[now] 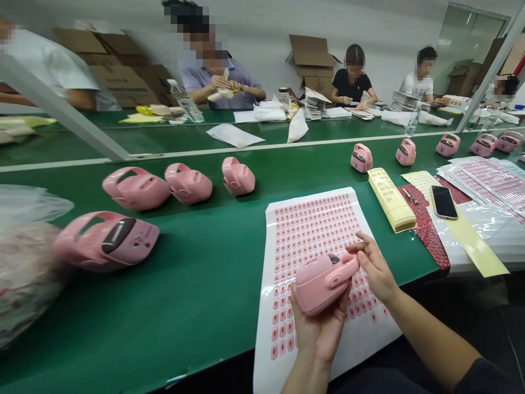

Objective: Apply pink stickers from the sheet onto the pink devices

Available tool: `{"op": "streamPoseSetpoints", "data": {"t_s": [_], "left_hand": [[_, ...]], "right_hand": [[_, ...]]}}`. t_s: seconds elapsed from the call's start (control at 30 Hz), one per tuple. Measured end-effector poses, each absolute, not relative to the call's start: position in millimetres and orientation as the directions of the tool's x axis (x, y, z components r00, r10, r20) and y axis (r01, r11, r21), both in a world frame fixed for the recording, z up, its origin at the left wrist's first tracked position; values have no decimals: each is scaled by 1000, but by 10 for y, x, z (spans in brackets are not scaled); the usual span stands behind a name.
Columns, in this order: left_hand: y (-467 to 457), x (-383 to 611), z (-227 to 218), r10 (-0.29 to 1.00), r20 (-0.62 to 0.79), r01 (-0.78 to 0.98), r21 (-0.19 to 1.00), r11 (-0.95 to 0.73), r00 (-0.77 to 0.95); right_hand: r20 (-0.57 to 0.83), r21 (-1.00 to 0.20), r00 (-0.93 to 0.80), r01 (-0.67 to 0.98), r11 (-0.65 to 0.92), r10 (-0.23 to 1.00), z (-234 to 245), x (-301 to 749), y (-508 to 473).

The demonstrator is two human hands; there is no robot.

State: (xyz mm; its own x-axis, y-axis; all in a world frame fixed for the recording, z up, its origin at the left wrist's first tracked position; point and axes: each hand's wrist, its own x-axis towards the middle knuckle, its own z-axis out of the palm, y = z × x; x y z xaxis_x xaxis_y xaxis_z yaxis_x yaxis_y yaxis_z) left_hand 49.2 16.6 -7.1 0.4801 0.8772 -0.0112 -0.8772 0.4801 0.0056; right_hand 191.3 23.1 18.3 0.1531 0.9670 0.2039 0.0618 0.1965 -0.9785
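My left hand point(318, 323) cups a pink plastic device point(322, 280) from below, fingers wrapped round its body. My right hand point(371, 268) is closed at the device's handle end, fingertips pinched against it; anything tiny between them cannot be made out. Both hands hover over a white sheet of small pink stickers point(311, 230) lying on the green conveyor belt point(197, 284).
More pink devices lie on the belt at left point(105, 239), point(135, 187), point(187, 183), point(238, 176) and far right point(361, 157), point(406, 151). A yellow block point(391, 199), a phone point(444, 202) and sticker sheets point(484, 180) sit at right. Several people work across the belt.
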Motion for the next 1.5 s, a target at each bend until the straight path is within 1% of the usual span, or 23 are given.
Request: {"op": "streamPoseSetpoints", "data": {"t_s": [0.07, 0.13, 0.2, 0.27, 0.33, 0.37, 0.47, 0.57, 0.63, 0.7, 0.77, 0.83, 0.9, 0.93, 0.97, 1.0, 1.03, 1.1, 1.17, 1.23, 1.33, 1.4, 1.5], "left_hand": [[190, 439, -107, 865, 46, -866, 20, 500, 500], [216, 398, -144, 861, 81, -864, 37, 501, 503], [233, 379, -171, 869, 88, -873, 62, 484, 487], [239, 383, -184, 881, 83, -884, 96, 458, 466], [238, 398, -182, 893, 71, -893, 123, 434, 444], [236, 406, -179, 898, 64, -895, 131, 426, 436], [230, 419, -171, 907, 38, -901, 137, 412, 420], [228, 418, -172, 912, -12, -904, 123, 409, 411], [229, 417, -171, 911, -45, -905, 108, 411, 409], [230, 416, -157, 910, -63, -904, 104, 415, 410], [224, 413, -125, 910, -104, -900, 137, 414, 402], [204, 403, -78, 914, -177, -879, 258, 400, 364], [171, 381, -25, 942, -205, -804, 492, 334, 266], [154, 365, 0, 966, -167, -732, 631, 257, 195], [138, 346, 24, 988, -89, -637, 757, 148, 125], [126, 324, 46, 997, 20, -522, 853, 23, 77], [120, 300, 67, 989, 137, -402, 910, -101, 60], [125, 248, 101, 939, 326, -205, 932, -300, 106], [146, 200, 121, 891, 413, -114, 910, -398, 185], [168, 164, 125, 887, 414, -129, 910, -395, 203], [185, 141, 114, 941, 297, -225, 940, -258, 164], [185, 140, 108, 962, 227, -246, 951, -186, 149], [179, 149, 103, 957, 235, -214, 957, -197, 170]], "right_hand": [[194, -967, 96, 187, 174, 976, 72, 2154, 126], [198, -916, 35, 363, 172, 980, -64, 2367, -36], [280, -819, -33, 513, 256, 960, -206, 2505, -200], [413, -688, -101, 616, 383, 905, -329, 2559, -323], [518, -574, -146, 672, 469, 843, -415, 2550, -394], [548, -539, -156, 686, 489, 822, -443, 2534, -416], [601, -499, -162, 690, 525, 783, -491, 2479, -462], [642, -523, -116, 657, 543, 758, -534, 2436, -510], [631, -594, -37, 620, 513, 775, -561, 2407, -537], [559, -716, 91, 553, 425, 824, -557, 2382, -539], [435, -841, 202, 439, 315, 878, -481, 2375, -496], [328, -920, 268, 308, 241, 906, -311, 2390, -402], [282, -953, 290, 194, 232, 915, -57, 2410, -275], [259, -963, 278, 141, 228, 925, 88, 2412, -207], [250, -968, 251, 100, 232, 935, 235, 2403, -143], [235, -971, 192, 81, 224, 953, 376, 2380, -83], [231, -972, 124, 77, 223, 965, 506, 2344, -30], [217, -971, -20, 97, 218, 976, 714, 2237, 54], [190, -973, -120, 111, 203, 974, 848, 2111, 113], [150, -979, -171, 113, 170, 974, 919, 2003, 152], [93, -987, -197, 113, 117, 976, 957, 1917, 183], [75, -988, -220, 115, 102, 973, 965, 1905, 190], [76, -983, -263, 140, 116, 962, 975, 1917, 191]]}}
